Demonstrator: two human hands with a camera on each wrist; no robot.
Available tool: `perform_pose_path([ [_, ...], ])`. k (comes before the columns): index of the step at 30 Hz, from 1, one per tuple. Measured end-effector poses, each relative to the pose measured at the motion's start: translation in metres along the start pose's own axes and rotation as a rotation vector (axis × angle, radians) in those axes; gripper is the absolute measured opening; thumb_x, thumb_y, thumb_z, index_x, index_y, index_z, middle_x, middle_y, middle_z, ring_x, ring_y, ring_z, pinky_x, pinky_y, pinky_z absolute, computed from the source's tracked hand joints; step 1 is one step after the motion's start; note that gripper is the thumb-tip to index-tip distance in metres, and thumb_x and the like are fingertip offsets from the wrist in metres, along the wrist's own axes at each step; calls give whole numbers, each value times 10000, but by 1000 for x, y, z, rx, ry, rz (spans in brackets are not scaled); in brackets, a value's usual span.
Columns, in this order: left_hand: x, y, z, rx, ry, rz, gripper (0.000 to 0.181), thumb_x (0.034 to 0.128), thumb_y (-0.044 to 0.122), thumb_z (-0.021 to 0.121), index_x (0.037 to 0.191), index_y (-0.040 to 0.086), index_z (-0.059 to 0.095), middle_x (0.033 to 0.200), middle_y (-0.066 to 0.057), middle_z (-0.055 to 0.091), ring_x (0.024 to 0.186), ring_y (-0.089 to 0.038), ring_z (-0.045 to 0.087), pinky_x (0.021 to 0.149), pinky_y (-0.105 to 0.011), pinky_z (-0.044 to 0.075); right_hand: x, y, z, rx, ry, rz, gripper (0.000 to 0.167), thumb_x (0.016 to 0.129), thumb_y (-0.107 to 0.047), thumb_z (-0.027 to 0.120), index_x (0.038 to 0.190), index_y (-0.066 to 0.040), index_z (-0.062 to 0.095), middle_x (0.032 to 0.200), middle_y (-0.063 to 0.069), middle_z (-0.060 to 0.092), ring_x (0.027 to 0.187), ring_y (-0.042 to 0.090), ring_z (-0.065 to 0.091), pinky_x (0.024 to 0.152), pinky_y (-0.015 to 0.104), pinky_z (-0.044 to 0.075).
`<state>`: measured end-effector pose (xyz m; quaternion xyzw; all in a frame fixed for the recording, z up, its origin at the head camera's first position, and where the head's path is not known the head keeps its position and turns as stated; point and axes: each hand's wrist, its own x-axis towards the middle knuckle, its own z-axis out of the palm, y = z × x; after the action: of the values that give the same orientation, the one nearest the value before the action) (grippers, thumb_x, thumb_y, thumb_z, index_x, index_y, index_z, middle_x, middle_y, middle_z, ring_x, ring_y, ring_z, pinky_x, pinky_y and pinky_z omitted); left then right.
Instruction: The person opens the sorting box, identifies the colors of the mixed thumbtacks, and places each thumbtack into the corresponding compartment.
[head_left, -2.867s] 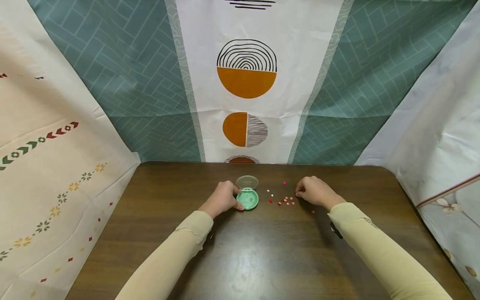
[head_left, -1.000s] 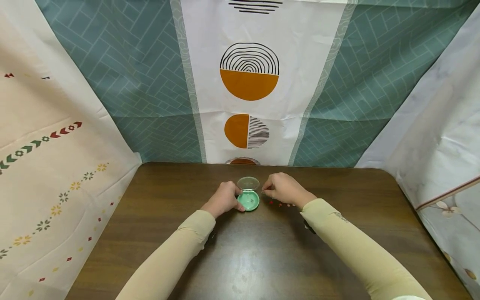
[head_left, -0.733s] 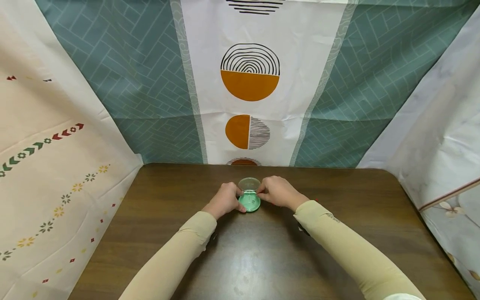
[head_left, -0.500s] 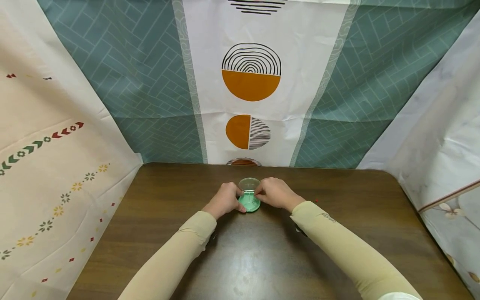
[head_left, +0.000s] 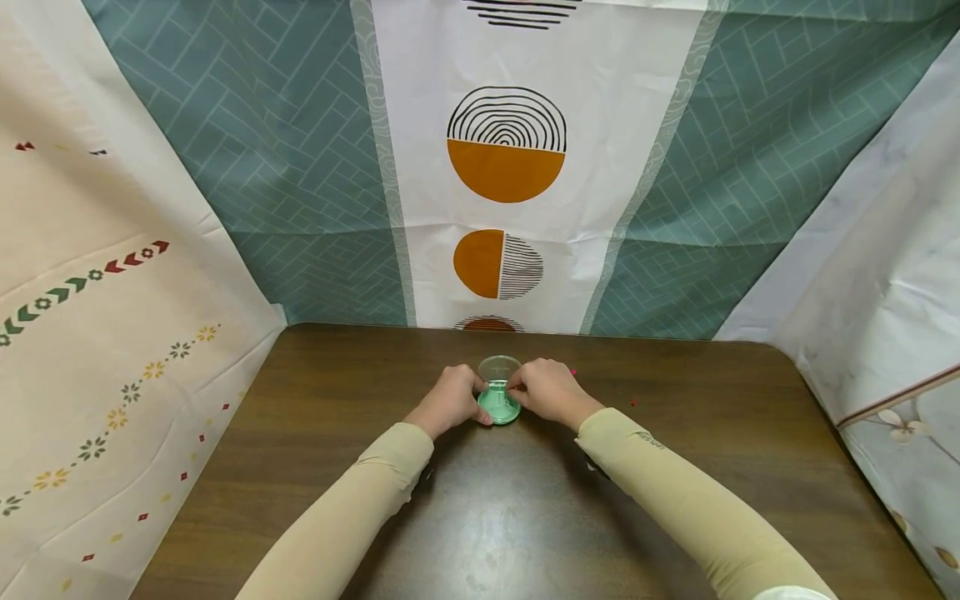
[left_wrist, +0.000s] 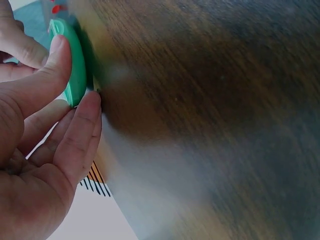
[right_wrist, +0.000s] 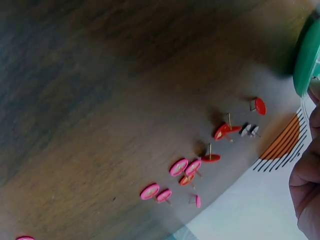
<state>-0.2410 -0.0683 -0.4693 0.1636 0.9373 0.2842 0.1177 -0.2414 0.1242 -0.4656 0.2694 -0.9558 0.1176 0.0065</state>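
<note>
My left hand (head_left: pixel 448 402) grips the left side of a small round green case (head_left: pixel 498 412), thumb at its front, fingers behind. The case's clear lid (head_left: pixel 498 366) stands raised at the back. From the right, my right hand (head_left: pixel 551 390) reaches over the case, thumb and fingertips pinched together at its inside. A thumbtack seems to be between them, but the fingertips hide it now. In the right wrist view several thumbtacks lie beside the case: red ones (right_wrist: pixel 260 106), two whitish ones (right_wrist: pixel 245 130) and pink ones (right_wrist: pixel 179 167).
A magenta thumbtack (head_left: pixel 573 372) and a red one (head_left: pixel 633 402) show beyond my right hand on the brown wooden table (head_left: pixel 495 508). A patterned cloth (head_left: pixel 510 275) hangs along the table's back edge, with more cloth at both sides.
My right hand has come left from the loose thumbtacks to the green case, a tiny thing at its fingertips on the way, and stays over it. My left hand keeps holding the case.
</note>
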Motion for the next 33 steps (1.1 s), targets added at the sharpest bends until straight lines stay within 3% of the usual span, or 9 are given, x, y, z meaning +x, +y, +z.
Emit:
perform_pose_path([
  [8, 0, -1, 1, 8, -11, 0, 612, 569, 283, 887, 1111, 72, 697, 1135, -30, 685, 1096, -205, 601, 873, -320, 512, 1, -3, 6, 19, -31, 35, 119, 860, -291, 664, 924, -278, 763, 909, -138, 715, 761, 46, 623, 610, 261, 496],
  [24, 0, 3, -2, 20, -3, 7, 590, 570, 279, 892, 1092, 75, 709, 1135, -31, 686, 1104, -214, 600, 890, -326, 507, 2, -4, 3, -34, -55, 28, 82, 836, -286, 687, 825, -257, 763, 782, -142, 685, 636, 23, 539, 558, 258, 459],
  [33, 0, -1, 0, 9, -5, 9, 600, 563, 282, 896, 1092, 69, 708, 1134, -35, 686, 1102, -214, 598, 905, -334, 500, -5, 2, -4, 64, -11, 33, 121, 864, -258, 635, 894, -240, 751, 775, -156, 662, 646, -4, 530, 583, 222, 453],
])
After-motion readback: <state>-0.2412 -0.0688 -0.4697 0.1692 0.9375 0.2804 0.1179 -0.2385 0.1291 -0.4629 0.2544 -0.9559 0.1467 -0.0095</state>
